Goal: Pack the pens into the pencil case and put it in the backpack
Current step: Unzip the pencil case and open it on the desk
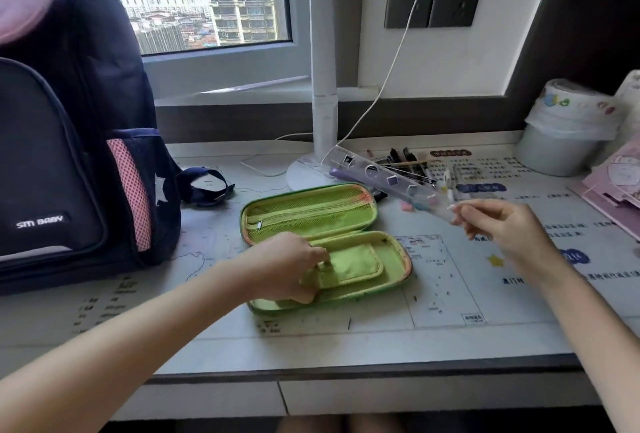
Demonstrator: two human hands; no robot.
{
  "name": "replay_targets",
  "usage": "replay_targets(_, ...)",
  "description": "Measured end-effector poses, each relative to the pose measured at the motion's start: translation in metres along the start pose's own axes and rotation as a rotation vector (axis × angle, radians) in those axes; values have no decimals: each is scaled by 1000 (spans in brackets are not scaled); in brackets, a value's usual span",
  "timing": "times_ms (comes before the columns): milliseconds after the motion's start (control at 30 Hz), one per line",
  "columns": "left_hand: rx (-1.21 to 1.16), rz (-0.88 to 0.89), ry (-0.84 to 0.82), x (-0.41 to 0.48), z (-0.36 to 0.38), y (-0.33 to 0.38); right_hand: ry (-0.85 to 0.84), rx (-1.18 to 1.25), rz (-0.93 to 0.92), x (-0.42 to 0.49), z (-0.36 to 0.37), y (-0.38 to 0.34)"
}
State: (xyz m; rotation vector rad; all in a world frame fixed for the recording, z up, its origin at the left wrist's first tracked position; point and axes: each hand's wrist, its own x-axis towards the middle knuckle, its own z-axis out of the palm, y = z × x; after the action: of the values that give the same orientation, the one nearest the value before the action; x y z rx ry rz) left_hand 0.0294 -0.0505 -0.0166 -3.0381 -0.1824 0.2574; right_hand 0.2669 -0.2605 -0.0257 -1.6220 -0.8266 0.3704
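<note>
Pencil case (pixel 311 210), green, lies open flat on the counter (pixel 346 339) mid-frame, just right of the upright dark backpack (pixel 69 120), whose white front label (pixel 41 221) reads "SM BABY". Left hand (pixel 287 266) rests in the near half of the case, fingers curled and pinching the inner flap (pixel 353 262); right hand (pixel 498 224) is raised right of the case, fingertips pinching one end of a clear ruler (pixel 381 172) that slants back toward the lamp base (pixel 304 172). Pens (pixel 405 158) lie behind the ruler on a printed mat (pixel 450 276); its text is too small to read.
</note>
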Motion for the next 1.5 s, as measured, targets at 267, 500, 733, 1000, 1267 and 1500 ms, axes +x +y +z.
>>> replay_targets(267,-761,-306,462,-8,13,-40,-89,-306,-281,-29,14,16)
replay_targets(500,-1259,-473,625,5,27,-35,-306,-577,-473,-28,62,14)
replay_targets(733,-1368,-397,470,7,21,-48,-584,-839,-292,-21,68,-1)
replay_targets(1000,-764,-411,545,28,24,-66,128,-994,-202,76,63,12)
replay_targets(1267,-865,-378,633,40,39,-76,-114,-1362,-284,123,140,4)
replay_targets(1500,-953,-356,672,41,45,-78,-108,-1155,15,144,145,6)
